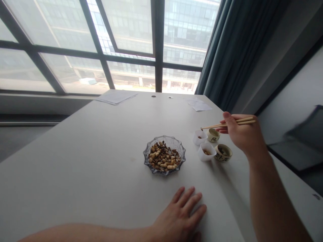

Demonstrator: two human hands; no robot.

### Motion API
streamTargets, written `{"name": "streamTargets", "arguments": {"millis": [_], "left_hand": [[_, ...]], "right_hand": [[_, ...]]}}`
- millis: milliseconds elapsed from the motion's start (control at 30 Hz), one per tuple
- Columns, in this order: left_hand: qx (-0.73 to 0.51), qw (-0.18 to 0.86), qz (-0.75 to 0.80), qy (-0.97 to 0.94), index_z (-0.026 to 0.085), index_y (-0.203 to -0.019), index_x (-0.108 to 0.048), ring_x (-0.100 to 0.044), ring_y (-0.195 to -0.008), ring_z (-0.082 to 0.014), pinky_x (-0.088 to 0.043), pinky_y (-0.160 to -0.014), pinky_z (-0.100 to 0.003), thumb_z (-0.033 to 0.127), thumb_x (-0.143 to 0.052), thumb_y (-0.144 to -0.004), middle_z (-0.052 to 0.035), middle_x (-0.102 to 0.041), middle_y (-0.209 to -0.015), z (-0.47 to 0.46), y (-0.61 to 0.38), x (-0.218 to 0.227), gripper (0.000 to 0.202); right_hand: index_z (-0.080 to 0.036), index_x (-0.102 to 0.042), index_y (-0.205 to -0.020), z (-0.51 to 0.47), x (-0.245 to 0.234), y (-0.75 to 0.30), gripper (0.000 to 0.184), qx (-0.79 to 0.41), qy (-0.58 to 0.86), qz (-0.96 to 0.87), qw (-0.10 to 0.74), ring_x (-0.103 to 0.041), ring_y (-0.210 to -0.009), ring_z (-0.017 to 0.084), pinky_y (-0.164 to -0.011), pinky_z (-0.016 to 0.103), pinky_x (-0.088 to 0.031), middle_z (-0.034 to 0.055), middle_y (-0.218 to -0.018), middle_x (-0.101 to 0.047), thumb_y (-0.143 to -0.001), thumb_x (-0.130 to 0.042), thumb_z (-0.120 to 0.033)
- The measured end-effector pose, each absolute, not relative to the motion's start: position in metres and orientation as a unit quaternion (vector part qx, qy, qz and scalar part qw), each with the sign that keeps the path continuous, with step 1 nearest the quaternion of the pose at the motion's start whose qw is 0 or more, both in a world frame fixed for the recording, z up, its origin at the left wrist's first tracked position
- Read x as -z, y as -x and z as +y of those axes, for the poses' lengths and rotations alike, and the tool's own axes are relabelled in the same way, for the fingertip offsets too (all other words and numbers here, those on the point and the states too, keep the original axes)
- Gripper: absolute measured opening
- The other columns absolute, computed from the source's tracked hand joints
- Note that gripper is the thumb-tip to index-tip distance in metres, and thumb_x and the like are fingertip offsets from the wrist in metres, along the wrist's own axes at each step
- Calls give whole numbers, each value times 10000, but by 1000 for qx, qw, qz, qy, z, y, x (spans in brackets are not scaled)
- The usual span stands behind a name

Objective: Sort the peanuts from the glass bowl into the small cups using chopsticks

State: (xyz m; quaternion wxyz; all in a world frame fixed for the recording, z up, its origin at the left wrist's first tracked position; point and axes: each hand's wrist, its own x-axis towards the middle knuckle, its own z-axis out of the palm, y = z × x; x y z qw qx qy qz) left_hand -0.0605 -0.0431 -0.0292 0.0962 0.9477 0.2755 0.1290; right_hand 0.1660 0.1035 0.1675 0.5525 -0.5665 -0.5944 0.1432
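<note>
My right hand (242,134) is closed on a pair of wooden chopsticks (227,124), held level with the tips just above a small white cup (200,137). Beside that cup stand a tan ceramic cup (213,135), a second white cup (206,151) and a second tan cup (223,152). A glass dish (164,155) of mixed nuts and seeds sits left of the cups, at the middle of the white table (88,161). My left hand (180,215) lies flat on the table near its front edge, fingers spread, holding nothing.
Sheets of paper (116,97) lie at the table's far left and another sheet (199,105) at the far right. A large window is behind the table, a dark curtain (232,50) at the right. The table's right edge runs close past my right forearm.
</note>
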Motion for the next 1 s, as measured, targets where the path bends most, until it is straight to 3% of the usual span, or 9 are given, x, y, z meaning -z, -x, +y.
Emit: {"name": "streamTargets", "arguments": {"millis": [233,367,533,767,1000], "left_hand": [[-125,96,272,-949,185,-1521,-457,-302,-1516,-370,-236,-1233,-579,491,-524,-1074,-132,-390,-1643,-42,61,28,545],[-123,94,275,-949,191,-1521,-459,-295,-1519,-370,-238,-1232,-583,486,-538,-1068,-127,-388,-1645,-42,60,28,546],[-127,85,275,-949,191,-1520,-459,-289,-1521,-376,-252,-1224,-591,504,-528,-1073,-127,-382,-1649,-42,59,31,550],[-126,86,272,-950,190,-1530,-452,-287,-1521,-386,-250,-1221,-601,494,-515,-1084,-130,-373,-1655,-42,60,32,543],[-125,92,271,-950,185,-1537,-443,-283,-1526,-381,-243,-1226,-602,492,-523,-1082,-131,-372,-1655,-42,59,30,555]], "right_hand": [[-162,-751,-750,108,-161,-164,500,-159,576,-604,527,-770,-558,255,-539,305,-665,92,-607,-745,-823,-773,-656],[-150,-771,-781,98,-166,-152,506,-246,524,-609,543,-781,-589,248,-561,300,-671,98,-677,-775,-802,-795,-655],[-152,-788,-828,91,-159,-131,480,-367,481,-665,438,-804,-679,276,-573,296,-662,103,-744,-793,-802,-807,-631],[-158,-724,-762,96,-128,-95,475,-383,457,-699,395,-791,-640,271,-533,276,-614,64,-645,-739,-870,-743,-620],[-145,-743,-777,98,-110,-80,540,-358,468,-700,404,-794,-661,285,-549,297,-610,97,-632,-745,-921,-655,-658]]}}
